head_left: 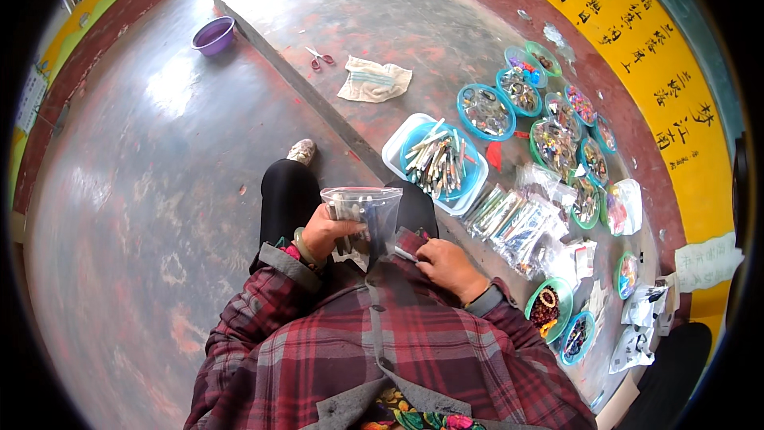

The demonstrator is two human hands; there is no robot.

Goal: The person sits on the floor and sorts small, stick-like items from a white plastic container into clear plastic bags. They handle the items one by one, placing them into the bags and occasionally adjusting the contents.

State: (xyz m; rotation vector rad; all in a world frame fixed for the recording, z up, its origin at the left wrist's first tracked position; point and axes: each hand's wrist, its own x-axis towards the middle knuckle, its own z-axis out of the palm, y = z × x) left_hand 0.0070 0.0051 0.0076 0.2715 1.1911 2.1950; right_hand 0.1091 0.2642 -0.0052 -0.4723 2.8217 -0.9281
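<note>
One clear bag (368, 211), partly filled, stands clamped in the left hand (325, 232) at the lap; the right hand (447, 265) rests closed at 4 o'clock on a small item. Many sticks wait in the blue tray (471, 183) at 1 o'clock, so filling looks early.

Home-type workrm: bare concrete floor (159, 151), trays of beads (557, 143), packed bags (517, 227)

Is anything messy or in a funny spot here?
Mostly it looks tidy: the bowls of beads sit in rows along the wall. Two things lie apart on the floor, though: the scissors and a crumpled cloth, far from the left hand holding the clear bag. A purple basin sits off alone.
</note>
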